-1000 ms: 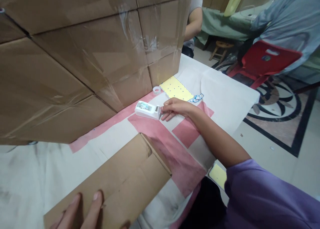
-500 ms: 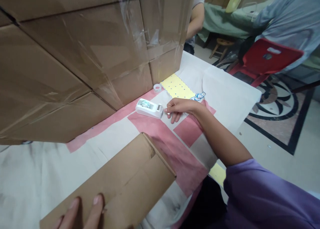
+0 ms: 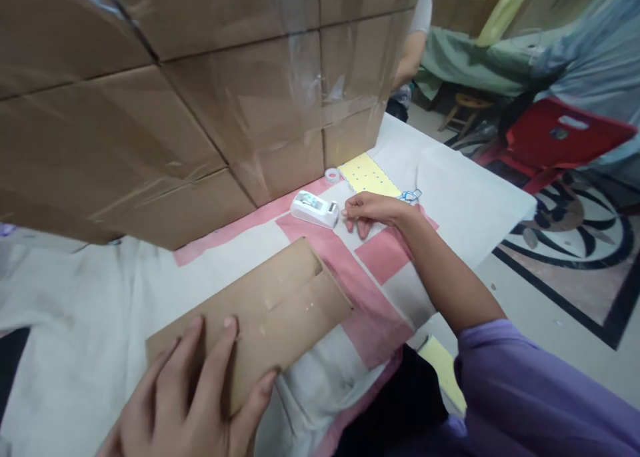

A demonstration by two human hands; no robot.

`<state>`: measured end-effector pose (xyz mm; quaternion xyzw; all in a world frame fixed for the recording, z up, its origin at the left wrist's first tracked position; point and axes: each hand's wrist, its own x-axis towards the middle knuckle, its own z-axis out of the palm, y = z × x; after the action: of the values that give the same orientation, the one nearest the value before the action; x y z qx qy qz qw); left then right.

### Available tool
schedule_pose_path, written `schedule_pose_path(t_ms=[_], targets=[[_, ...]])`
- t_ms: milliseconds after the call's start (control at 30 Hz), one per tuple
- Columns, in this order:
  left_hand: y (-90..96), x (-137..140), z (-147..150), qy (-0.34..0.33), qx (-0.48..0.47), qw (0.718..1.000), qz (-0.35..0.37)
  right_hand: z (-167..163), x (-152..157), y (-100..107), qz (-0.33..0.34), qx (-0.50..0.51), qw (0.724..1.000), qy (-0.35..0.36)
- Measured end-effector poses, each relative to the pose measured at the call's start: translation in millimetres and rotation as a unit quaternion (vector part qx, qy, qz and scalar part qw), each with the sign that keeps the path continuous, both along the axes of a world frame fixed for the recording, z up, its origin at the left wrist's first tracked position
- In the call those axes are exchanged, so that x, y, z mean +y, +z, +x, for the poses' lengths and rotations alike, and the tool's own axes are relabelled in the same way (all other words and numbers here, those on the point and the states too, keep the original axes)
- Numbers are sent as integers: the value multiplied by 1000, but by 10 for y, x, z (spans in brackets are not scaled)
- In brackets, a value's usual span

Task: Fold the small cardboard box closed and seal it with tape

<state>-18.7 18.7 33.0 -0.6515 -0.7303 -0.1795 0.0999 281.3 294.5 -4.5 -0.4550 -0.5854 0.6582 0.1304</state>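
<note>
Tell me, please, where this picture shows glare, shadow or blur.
Head view: pale glare streaks on the clear tape over the stacked cartons; head view: dark shadow around the left hand, on the cardboard box; head view: right hand slightly soft, fine detail lost; head view: red chair in the background, also soft.

- The small box [image 3: 270, 297] is made of dull, smooth brown card.
- The stacked boxes [image 3: 240, 97] are made of card and covered in shiny clear tape [image 3: 304, 77].
- The tape holder [image 3: 313, 208] is made of smooth white plastic.
- The counter [image 3: 460, 170] is covered with dull, creased cloth [image 3: 130, 290].
- The chair [image 3: 565, 144] is made of smooth red plastic.
</note>
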Motion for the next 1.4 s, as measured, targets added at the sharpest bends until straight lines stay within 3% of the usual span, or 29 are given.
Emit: schedule_pose_path(t_ms=[100,267,433,567,700,967,1167,1400], targets=[[64,11,180,46,64,997,18,-120,-269,268,25,83,996,16],[28,-34,341,90,20,994,67,-297,-870,813,41,140,985,89],[1,-122,462,76,-21,993,85,-351,-1234,1332,24,44,994,94],[36,-128,520,92,-54,987,117,-453,-1360,1568,39,-47,995,85],[44,-94,499,90,-72,985,129,-648,-1377,1554,60,-54,996,46],[38,-164,507,41,-107,983,141,-1068,-1284,1373,6,-50,998,-23],[39,-241,501,1,-116,988,102,-1131,-1306,1351,-16,-74,995,-67],[44,-78,431,-2,-99,993,61,-1177,-1292,1326,-26,-112,989,-95]])
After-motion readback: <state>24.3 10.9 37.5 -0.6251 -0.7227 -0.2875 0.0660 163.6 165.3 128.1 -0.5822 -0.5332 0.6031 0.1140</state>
